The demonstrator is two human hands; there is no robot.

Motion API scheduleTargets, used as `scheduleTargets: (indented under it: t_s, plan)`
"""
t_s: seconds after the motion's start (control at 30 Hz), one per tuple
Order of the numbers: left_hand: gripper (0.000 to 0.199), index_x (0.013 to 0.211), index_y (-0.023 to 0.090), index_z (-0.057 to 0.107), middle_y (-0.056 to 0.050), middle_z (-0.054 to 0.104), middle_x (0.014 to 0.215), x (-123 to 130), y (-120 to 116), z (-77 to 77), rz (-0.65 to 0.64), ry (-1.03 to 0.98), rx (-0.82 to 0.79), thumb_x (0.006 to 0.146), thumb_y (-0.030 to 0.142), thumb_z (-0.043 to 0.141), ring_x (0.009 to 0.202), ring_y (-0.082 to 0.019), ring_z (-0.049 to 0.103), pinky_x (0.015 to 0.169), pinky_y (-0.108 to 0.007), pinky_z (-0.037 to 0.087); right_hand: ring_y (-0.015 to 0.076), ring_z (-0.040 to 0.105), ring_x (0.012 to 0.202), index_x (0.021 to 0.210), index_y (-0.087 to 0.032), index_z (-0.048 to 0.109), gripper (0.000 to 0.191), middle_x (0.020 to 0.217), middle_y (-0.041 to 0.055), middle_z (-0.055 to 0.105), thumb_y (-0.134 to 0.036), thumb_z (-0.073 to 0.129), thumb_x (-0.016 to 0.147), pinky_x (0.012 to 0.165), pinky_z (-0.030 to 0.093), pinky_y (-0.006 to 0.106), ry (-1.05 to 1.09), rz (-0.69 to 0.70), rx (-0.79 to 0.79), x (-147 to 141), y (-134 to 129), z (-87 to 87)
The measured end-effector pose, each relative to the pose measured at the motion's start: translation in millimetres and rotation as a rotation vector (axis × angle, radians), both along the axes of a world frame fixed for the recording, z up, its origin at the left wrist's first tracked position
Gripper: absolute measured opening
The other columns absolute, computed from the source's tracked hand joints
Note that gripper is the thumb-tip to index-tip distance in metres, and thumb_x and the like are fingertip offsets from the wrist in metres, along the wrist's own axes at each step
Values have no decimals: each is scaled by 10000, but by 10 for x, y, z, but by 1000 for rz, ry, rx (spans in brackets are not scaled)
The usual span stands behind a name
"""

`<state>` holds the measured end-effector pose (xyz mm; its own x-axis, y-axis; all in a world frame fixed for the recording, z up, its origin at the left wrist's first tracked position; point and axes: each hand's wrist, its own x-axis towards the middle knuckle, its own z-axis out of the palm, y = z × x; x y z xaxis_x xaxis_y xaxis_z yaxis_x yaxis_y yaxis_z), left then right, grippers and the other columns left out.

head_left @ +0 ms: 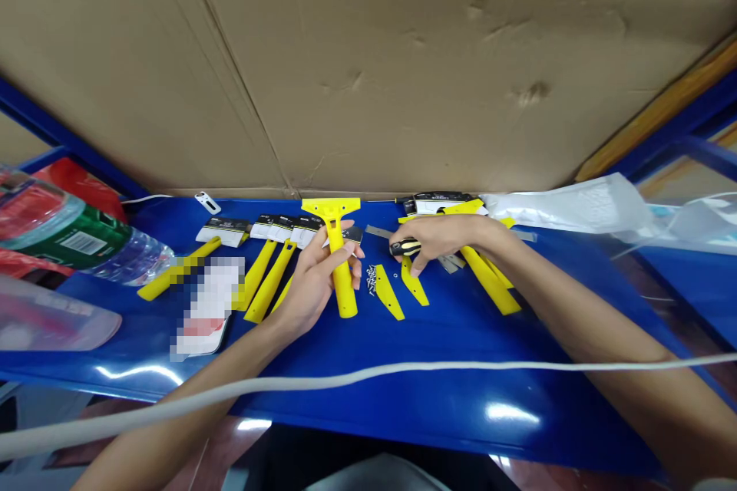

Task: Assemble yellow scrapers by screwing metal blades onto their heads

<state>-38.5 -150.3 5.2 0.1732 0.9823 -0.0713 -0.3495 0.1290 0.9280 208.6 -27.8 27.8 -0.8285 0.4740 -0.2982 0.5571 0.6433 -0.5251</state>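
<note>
My left hand point(314, 280) is wrapped round the handle of a yellow scraper point(344, 291), its wide T-shaped head pointing away from me. A black card point(351, 235) shows behind that handle by my fingertips. In my curled right hand point(441, 236) is a screwdriver point(406, 247) with a black and cream handle; its shaft is hidden. The fingertips of that hand reach down to a yellow blade cover plate point(414, 285) on the table. Between my hands lie a second yellow cover plate point(389, 295) and a small pile of screws point(371, 280).
Several yellow scrapers point(272, 280) with black-and-white cards lie left; more scrapers point(492, 280) lie right. A phone point(210, 307), a large plastic bottle point(86, 238) and a clear container point(57, 314) are left. A white cable point(357, 376) crosses in front. Cardboard point(403, 77) stands behind the blue table point(345, 399).
</note>
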Motion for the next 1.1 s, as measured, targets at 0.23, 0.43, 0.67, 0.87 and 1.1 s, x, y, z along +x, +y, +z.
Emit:
scheduleTargets:
  t_s: [0.23, 0.43, 0.67, 0.87, 1.1]
  plan:
    - [588, 1496, 230, 541, -23, 675, 944, 21, 4, -21, -6, 8, -12, 957, 264, 773, 712, -144, 630, 604, -275, 558, 274, 706, 945, 938, -232, 801, 445, 995, 75, 778, -658, 817, 813, 823, 508, 377, -53, -16, -7, 23, 34, -38]
    - [551, 1429, 201, 581, -40, 673, 937, 50, -24, 9, -7, 13, -47, 928, 267, 801, 719, -156, 626, 556, -270, 557, 280, 730, 948, 1054, -237, 806, 467, 1077, 81, 805, -653, 801, 840, 805, 530, 367, -48, -42, -1, 142, -36, 208]
    - [484, 1325, 211, 591, -74, 709, 1066, 53, -68, 36, -38, -17, -93, 913, 276, 836, 798, -170, 657, 564, -267, 594, 217, 674, 763, 976, -284, 754, 316, 901, 21, 782, -588, 669, 994, 659, 487, 335, 195, -187, 190, 346, -333, 846]
    - [396, 1326, 203, 633, -100, 716, 1103, 57, -61, -25, -48, -34, -107, 999, 396, 747, 833, -192, 689, 482, -260, 612, 179, 620, 692, 962, -256, 797, 278, 798, 9, 746, -526, 733, 968, 620, 440, 327, 474, -374, 391, 200, -440, 885]
    - [306, 1198, 173, 654, -177, 704, 1429, 53, -20, -24, -11, -13, -124, 951, 286, 795, 1083, -274, 767, 476, -225, 632, 186, 678, 696, 1012, -229, 854, 258, 801, 38, 791, -461, 804, 909, 618, 473, 322, 758, -465, 309, -32, -393, 686]
